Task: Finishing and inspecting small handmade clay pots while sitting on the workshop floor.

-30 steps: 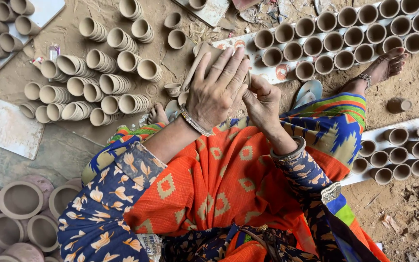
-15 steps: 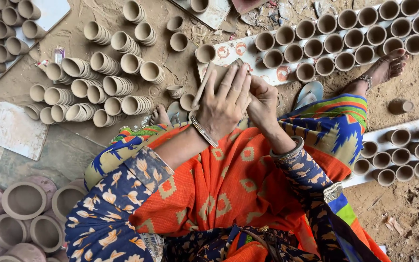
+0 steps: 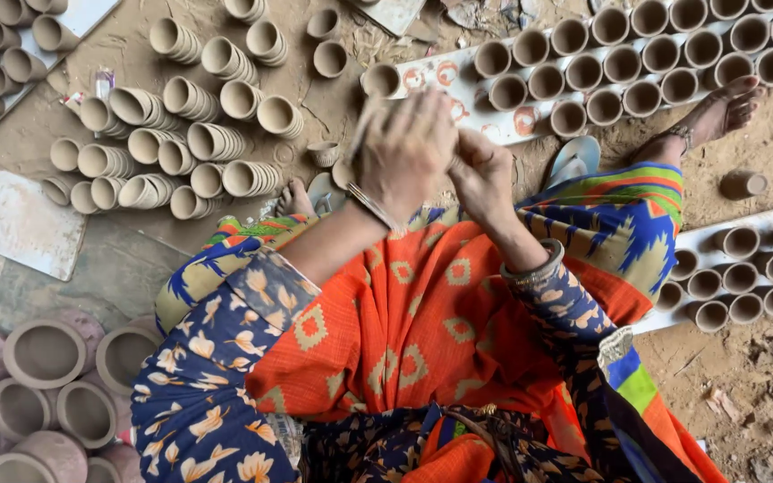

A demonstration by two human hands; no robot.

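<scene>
Dozens of hollow clay cups (image 3: 621, 64) — nested stacks (image 3: 216, 143), hands (image 3: 404, 152) together

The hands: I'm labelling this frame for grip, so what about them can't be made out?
- Head view: whatever the left hand holds is motion-blurred and covered by its back.
- Right hand: fingers curl shut, palm turned away, contents hidden.
- Small clay cups: rows cut off by the frame edges.
</scene>
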